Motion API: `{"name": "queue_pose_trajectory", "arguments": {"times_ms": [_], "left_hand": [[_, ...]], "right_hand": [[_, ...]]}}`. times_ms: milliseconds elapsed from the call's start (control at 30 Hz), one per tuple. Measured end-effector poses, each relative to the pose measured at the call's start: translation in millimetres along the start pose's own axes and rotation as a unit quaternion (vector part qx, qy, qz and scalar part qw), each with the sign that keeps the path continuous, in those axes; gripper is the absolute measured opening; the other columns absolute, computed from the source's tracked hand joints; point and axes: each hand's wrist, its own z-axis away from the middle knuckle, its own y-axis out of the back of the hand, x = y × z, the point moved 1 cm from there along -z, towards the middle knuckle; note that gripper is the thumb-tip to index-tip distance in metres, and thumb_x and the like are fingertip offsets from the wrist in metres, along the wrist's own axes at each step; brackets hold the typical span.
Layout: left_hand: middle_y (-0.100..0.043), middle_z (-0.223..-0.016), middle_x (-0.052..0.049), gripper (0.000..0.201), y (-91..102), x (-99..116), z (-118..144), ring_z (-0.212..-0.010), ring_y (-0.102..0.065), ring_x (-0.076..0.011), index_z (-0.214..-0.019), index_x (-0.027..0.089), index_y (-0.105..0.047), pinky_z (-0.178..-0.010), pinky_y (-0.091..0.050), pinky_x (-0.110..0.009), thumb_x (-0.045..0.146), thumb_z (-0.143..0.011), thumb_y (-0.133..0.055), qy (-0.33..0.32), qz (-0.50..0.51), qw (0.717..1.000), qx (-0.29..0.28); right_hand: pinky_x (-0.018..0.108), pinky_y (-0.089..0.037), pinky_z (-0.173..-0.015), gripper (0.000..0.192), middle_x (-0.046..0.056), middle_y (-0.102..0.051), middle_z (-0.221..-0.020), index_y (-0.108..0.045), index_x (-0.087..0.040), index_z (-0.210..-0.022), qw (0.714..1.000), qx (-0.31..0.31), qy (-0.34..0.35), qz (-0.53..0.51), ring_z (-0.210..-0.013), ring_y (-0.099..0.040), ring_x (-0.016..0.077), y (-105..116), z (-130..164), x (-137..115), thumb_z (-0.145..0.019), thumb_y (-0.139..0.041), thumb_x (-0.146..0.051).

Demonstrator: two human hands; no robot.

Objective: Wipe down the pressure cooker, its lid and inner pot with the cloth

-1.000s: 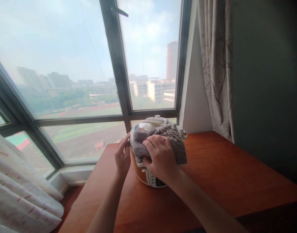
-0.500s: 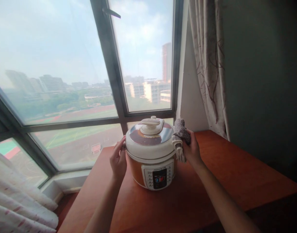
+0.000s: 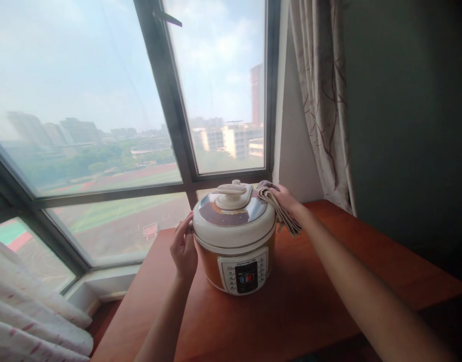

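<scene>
A white and orange-brown electric pressure cooker (image 3: 234,236) stands upright on the wooden table, its lid closed and its control panel facing me. On the left, my left hand (image 3: 183,246) grips the cooker's side handle, fingers bent around it. My right hand (image 3: 287,198) is closed on a folded grey-brown cloth (image 3: 285,216) and presses it against the right rim of the lid. Part of the cloth hangs down beside the cooker. The lid's knob (image 3: 232,195) sits untouched on top. My right fingertips are partly hidden by the cloth.
The reddish-brown table (image 3: 329,261) reaches out to the right, with its edge near the wall. Behind it is a large window (image 3: 223,90) with a dark frame. Curtains hang at the right (image 3: 323,100) and at the lower left (image 3: 30,311).
My right hand has moved the cloth from the cooker's right side up and back onto the lid's rim. My left hand stays at the left handle.
</scene>
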Motion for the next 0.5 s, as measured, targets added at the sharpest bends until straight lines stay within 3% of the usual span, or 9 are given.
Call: {"name": "queue_pose_trajectory", "arguments": {"times_ms": [133,267,500], "left_hand": [[-0.068,-0.131,-0.009,0.039,0.0,-3.5,-0.3,-0.126,-0.059,-0.0263,-0.124,0.021,-0.069,-0.108,-0.046,-0.044,0.024,-0.090,-0.050,-0.003,-0.007,1.000,-0.008],[-0.068,-0.130,-0.009,0.038,-0.7,-2.8,-0.6,-0.125,-0.060,-0.0263,-0.122,0.021,-0.070,-0.108,-0.046,-0.044,0.025,-0.090,-0.049,-0.007,-0.011,1.000,-0.001],[-0.068,-0.130,-0.009,0.038,-3.3,2.2,0.4,-0.125,-0.060,-0.0257,-0.123,0.021,-0.069,-0.110,-0.044,-0.044,0.023,-0.091,-0.049,-0.006,-0.010,1.000,0.009]], "right_hand": [[0.037,-0.047,-0.087,0.039,0.008,-0.071,-0.102,-0.063,-0.019,-0.101,0.994,0.103,0.034,-0.010,-0.096,-0.063,0.0253,-3.2,35.4,11.3,-0.083,-0.053,-0.052],[0.041,-0.047,-0.086,0.043,0.011,-0.069,-0.105,-0.059,-0.019,-0.107,0.981,0.191,0.039,-0.012,-0.098,-0.062,0.0293,-8.1,74.6,19.8,-0.085,-0.052,-0.055],[0.049,-0.045,-0.097,0.034,0.011,-0.065,-0.119,-0.057,-0.025,-0.114,0.973,0.209,0.095,-0.023,-0.111,-0.059,0.0298,-19.2,131.5,29.3,-0.091,-0.052,-0.050]]}}
